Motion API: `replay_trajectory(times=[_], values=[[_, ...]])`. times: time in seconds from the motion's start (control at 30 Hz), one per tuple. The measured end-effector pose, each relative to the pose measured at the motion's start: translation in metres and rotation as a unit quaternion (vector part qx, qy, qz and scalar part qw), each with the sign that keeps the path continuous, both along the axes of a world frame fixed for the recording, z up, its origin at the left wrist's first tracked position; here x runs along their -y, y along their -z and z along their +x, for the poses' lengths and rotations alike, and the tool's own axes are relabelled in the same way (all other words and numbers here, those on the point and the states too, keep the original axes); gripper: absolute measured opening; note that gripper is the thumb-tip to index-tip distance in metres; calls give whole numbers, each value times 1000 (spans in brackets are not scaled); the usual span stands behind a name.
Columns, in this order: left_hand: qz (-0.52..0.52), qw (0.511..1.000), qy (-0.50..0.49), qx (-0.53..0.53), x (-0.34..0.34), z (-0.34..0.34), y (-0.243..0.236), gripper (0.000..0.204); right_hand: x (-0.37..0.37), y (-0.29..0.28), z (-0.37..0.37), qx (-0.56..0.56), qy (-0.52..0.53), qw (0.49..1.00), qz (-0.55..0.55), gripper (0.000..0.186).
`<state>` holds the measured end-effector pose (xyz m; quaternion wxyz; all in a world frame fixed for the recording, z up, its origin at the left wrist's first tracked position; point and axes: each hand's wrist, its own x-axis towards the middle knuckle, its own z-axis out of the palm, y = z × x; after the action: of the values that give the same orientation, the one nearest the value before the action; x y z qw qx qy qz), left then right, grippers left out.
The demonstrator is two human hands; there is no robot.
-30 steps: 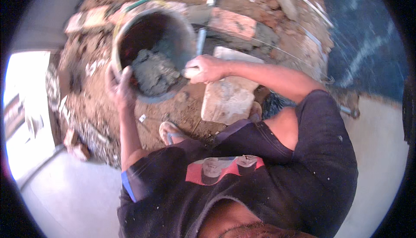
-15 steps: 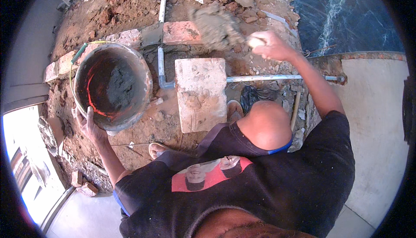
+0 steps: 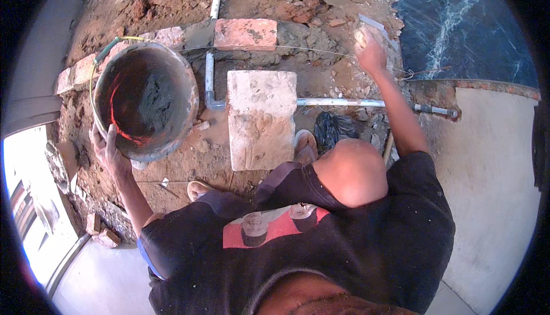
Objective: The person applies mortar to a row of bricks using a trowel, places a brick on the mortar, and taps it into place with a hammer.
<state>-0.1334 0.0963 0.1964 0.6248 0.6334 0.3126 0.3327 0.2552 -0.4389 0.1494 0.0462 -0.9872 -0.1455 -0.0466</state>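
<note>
Left hand (image 3: 107,153) gripping rim of one round, mortar-smeared bucket (image 3: 146,100); right hand (image 3: 371,56) clenched, contents unclear; one pale rectangular slab (image 3: 262,117) alongside.

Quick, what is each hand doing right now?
Left hand: closed on the rim of the bucket.
Right hand: raised over the wet mortar; what it holds cannot be told.
</note>
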Motion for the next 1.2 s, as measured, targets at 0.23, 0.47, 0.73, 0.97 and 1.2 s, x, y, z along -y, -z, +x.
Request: replay_trajectory(times=[0.23,0.47,0.73,0.97,1.2], values=[[61,996,45,-41,-1,14,-16,44,-133,-98,-84,-161,-247,952,80,48],[-34,997,38,57,1,6,-7,49,-304,-54,-137,-186,-509,840,-34,33],[-40,996,65,54,-11,2,-9,49,-393,1,-216,-94,-515,852,-27,16],[-47,995,80,48,-20,-14,0,53,-415,-54,-193,-76,-546,833,-41,18],[-44,995,93,10,-15,-9,-4,52,-376,-15,-221,-166,-627,752,-122,16]])
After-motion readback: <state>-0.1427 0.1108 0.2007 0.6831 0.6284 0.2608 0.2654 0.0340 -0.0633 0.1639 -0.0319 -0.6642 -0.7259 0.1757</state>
